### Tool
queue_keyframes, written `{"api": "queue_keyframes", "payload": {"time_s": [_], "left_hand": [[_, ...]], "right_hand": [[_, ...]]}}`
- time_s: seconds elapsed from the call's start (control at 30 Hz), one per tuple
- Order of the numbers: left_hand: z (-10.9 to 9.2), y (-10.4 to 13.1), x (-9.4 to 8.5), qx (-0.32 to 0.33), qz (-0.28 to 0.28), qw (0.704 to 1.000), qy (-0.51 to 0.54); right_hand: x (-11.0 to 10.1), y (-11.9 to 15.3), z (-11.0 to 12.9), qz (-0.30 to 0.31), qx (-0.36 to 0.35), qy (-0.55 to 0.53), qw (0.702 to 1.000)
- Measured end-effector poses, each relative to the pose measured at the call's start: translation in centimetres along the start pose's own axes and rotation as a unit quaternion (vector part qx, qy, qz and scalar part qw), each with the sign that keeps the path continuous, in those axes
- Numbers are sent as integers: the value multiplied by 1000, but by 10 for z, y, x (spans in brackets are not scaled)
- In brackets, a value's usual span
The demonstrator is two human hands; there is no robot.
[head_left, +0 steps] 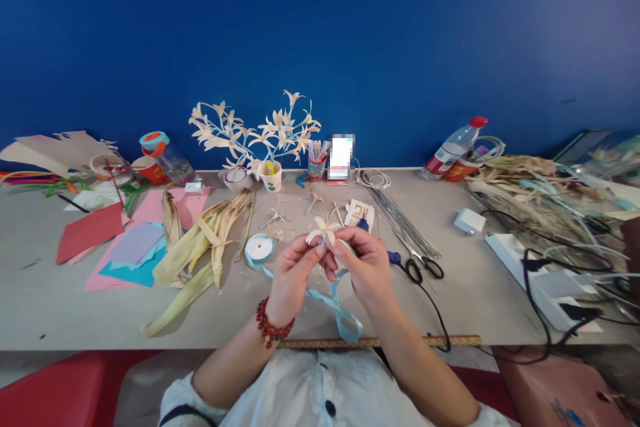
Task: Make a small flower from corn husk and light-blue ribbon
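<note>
Single head-worn view, facing forward and down: hands [294,273] close, desk [100,320] beneath, blue wall [380,47] beyond.

Flower [324,232]: lower part hidden by fingers [316,255]. Phone screen [342,153]: blurred, unreadable. Red chair [55,390]: cut off, lower left.

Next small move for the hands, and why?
Probably wind the blue tape a turn just under the pale flower: the left hand and right hand both pinch there, and slack tape loops below them.
</note>
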State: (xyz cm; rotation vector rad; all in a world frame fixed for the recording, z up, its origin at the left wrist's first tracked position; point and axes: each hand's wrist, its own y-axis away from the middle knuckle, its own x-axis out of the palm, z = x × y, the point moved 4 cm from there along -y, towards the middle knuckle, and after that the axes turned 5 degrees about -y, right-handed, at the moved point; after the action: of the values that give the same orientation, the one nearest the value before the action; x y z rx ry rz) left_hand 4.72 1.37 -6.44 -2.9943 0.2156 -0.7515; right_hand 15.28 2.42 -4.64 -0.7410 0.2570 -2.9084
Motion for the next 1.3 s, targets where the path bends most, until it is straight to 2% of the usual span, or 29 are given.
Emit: {"api": "queue_keyframes", "payload": {"time_s": [0.17,0.3,0.37,0.43,0.53,0.6,0.87,1.0,1.17,1.3], "left_hand": [[-2,-1,-2,5,23,1000,-10],[0,0,-1,0,27,999,-20],[1,0,-2,-3,18,999,-31],[1,1,-4,11,-5,999,-52],[-2,2,-10,53,-67,992,-90],[-3,3,-14,69,-98,988,-95],[-6,3,-15,88,-116,986,-82],[-1,3,-17,71,-141,986,-47],[3,4,-19,70,-156,985,-29],[1,7,-20,103,-164,978,-83]], "right_hand": [[-1,-1,-1,12,17,-12,1000],[-2,1,-1,-28,9,0,1000],[-3,1,1,-52,-4,31,998],[-4,2,6,-64,-31,106,992],[-4,2,14,-64,-102,255,959],[-2,3,17,-52,-146,319,935],[7,11,17,-17,-236,415,878],[9,13,20,-14,-271,443,854],[10,15,20,5,-268,432,861],[9,16,20,7,-254,423,870]]}}
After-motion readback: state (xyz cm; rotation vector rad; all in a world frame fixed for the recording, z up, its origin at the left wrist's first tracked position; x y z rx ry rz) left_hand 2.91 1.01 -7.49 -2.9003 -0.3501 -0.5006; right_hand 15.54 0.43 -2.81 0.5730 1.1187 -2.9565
